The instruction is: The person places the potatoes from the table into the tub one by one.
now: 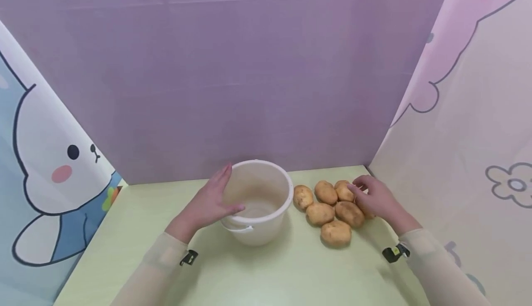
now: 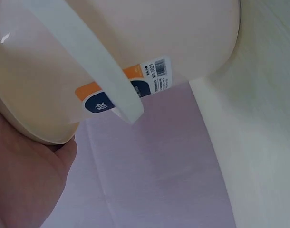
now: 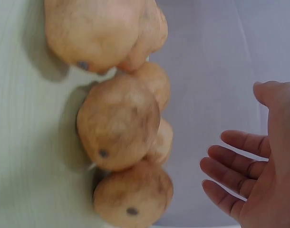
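Note:
A white plastic bucket (image 1: 259,229) stands upright on the table, its inner bottom visible from above. My left hand (image 1: 209,202) holds its left rim, the thumb over the opening and the fingers along the rim; some fingers are hidden. In the left wrist view, a pale handle (image 2: 100,61) crosses the bucket's labelled side. Several brown potatoes (image 1: 336,233) lie grouped right of the bucket. Over the far right of that group hovers my right hand (image 1: 376,197), fingers loosely bent. The right wrist view shows the palm apart from the potatoes (image 3: 119,121), holding nothing.
The pale green table (image 1: 158,213) meets a purple backdrop (image 1: 249,79) close behind the bucket. Printed panels flank both sides, with a rabbit (image 1: 54,172) on the left and a flower outline (image 1: 517,185) on the right. Each wrist wears a small black camera clip.

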Action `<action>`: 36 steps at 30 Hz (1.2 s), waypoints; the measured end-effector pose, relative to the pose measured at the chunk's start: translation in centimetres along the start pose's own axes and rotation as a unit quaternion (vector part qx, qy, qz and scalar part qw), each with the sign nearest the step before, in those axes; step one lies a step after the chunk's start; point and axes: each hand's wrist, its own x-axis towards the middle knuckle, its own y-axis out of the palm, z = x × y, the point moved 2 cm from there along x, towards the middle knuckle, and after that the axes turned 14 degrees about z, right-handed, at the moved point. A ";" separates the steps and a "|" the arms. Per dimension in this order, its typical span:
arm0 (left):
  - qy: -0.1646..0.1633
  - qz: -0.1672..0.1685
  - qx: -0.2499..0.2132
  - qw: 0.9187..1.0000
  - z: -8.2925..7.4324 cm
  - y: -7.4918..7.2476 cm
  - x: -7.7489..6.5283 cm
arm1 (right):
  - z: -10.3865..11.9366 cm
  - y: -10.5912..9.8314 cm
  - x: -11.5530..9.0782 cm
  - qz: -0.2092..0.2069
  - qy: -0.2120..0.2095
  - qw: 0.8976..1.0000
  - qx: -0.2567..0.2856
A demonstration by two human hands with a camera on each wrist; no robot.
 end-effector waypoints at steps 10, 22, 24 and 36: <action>0.006 0.011 0.029 1.000 0.3 -0.4 -0.4 | -3.0 0.0 -1.1 -0.007 0.014 1.000 0.013; 0.006 0.034 0.053 0.998 -0.2 -0.8 -0.6 | -5.6 2.0 -1.7 0.007 0.034 0.998 0.050; 0.007 0.035 0.056 0.998 -0.2 -0.8 -0.5 | -6.0 2.4 -1.7 0.013 0.043 0.997 0.062; 0.007 0.033 0.058 0.998 0.2 -0.5 -0.1 | -7.1 3.8 -1.6 0.004 0.068 0.993 0.095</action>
